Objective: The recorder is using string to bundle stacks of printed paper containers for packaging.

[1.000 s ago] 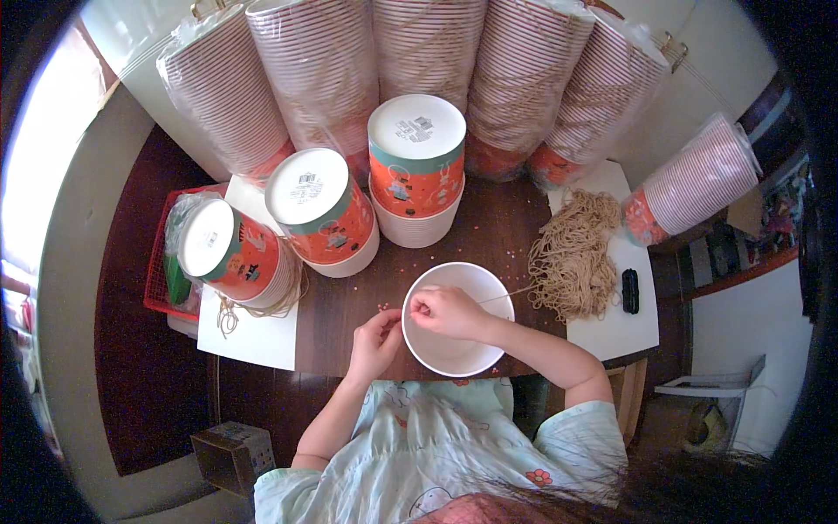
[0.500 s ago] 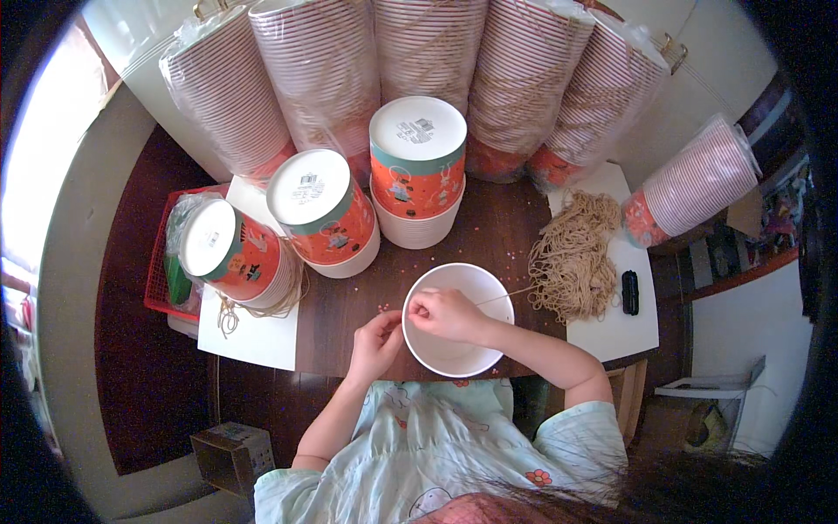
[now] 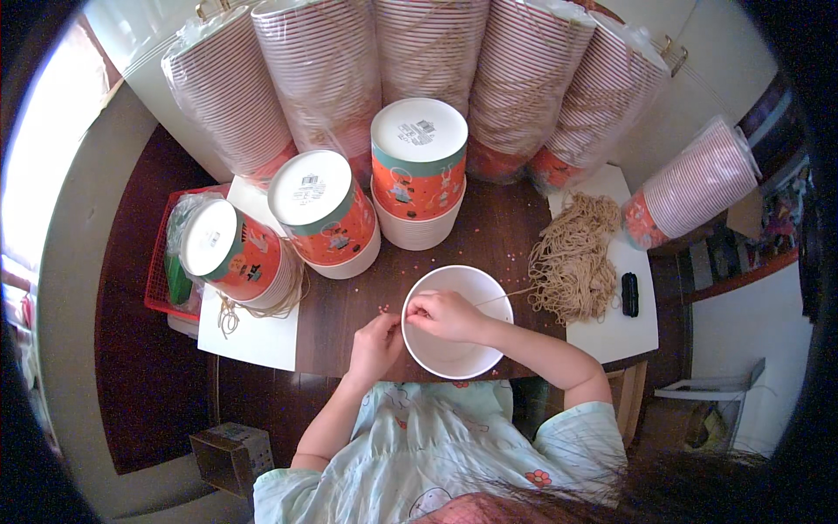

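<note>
Bright light comes from a window (image 3: 44, 148) on the left, beside a pale wall (image 3: 65, 349). A dark brown table (image 3: 336, 319) stands before white doors (image 3: 724, 52) with brass-coloured handles (image 3: 674, 56); a crowded reddish-brown shelf (image 3: 742, 278) sits to the right.

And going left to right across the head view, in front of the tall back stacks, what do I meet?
Red basket → left upturned tub stack → middle upturned tub stack → left hand → open white tub with the right hand over it → twine heap → black object → small wrapped tub stack.
</note>
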Tool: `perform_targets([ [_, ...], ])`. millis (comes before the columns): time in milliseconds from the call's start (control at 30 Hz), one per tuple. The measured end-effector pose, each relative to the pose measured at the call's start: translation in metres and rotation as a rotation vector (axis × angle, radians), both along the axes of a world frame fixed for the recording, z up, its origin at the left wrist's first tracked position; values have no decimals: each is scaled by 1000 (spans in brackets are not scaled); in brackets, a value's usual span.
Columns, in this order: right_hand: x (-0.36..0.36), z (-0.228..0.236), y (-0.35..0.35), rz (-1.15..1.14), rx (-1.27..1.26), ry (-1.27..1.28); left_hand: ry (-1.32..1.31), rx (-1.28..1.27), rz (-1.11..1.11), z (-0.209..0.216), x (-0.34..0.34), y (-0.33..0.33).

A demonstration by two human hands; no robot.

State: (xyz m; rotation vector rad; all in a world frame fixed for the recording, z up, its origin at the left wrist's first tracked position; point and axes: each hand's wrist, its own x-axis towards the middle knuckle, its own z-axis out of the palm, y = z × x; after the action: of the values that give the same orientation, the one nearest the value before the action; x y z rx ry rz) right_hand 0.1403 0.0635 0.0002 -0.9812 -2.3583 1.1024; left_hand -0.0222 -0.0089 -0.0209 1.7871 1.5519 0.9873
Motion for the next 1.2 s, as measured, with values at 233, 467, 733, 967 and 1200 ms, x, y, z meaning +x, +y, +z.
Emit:
perform_targets([
  [233,-1,6,2,4,-91,-30,-166,-100,11,1,-2,-1],
  [467,1,7,2,29,-67,-15,-172,-98,2,3,-2,-1],
  [733,11,24,9,28,-224,73,-246,-79,75,3,-4,-2],
  [967,9,61,-10,-23,-156,226,-646,-53,29,27,3,-2],
  [1200,4,67,-29,-22,136,132,-414,-252,-126,50,-4,-4],
])
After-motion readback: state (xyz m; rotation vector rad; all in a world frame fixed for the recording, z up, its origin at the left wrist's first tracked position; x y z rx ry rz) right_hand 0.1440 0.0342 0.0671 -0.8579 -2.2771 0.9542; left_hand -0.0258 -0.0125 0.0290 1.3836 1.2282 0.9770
